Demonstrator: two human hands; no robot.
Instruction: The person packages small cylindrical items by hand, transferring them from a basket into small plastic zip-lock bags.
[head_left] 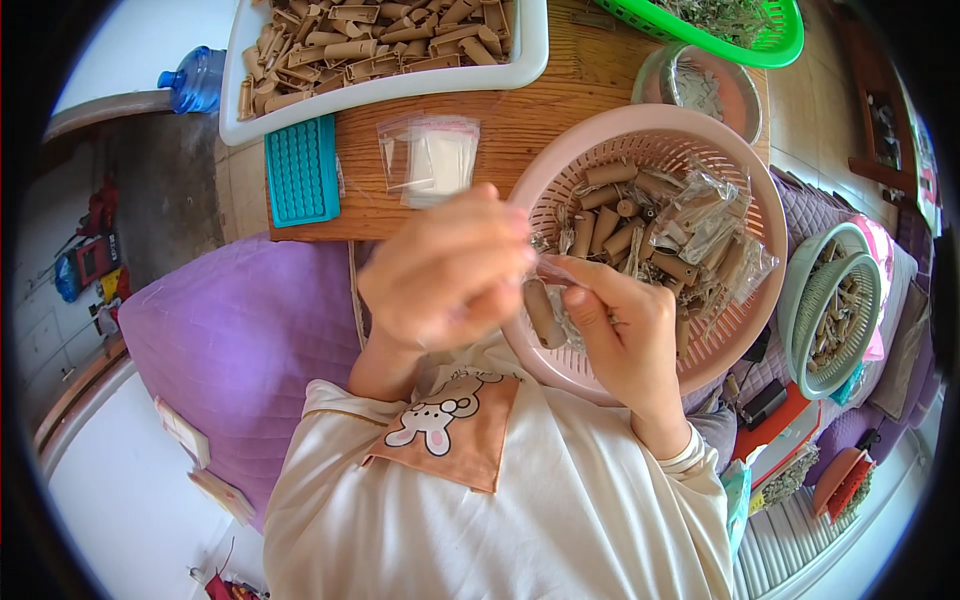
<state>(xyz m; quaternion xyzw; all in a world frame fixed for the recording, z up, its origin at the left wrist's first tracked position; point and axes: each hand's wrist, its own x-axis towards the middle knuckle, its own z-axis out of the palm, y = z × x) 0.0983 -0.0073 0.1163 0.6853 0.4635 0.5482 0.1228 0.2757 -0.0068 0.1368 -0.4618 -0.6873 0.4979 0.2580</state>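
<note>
My right hand [632, 325] is closed, thumb and fingers pinching the top of a small clear plastic bag over the near left rim of the pink basket [560, 150]. Inside the bag shows a brown tube [543, 315]. My left hand [445, 268] is raised beside the bag's top, its fingers curled but smeared by motion, so whether it grips anything is unclear. Filling the basket are several brown tubes [622, 238], dried plant bits and filled clear bags [705, 215]. A stack of clear bags with white contents or backing [440, 160] lies on the wooden table [360, 215].
At the far left stands a white tub [540, 50] heaped with brown half-tube pieces [380, 45]. A teal ridged mold [302, 172] sits at the table's left corner. Far right are a green basket [785, 40] and a round container [745, 90]. Pale green baskets [835, 310] stand right.
</note>
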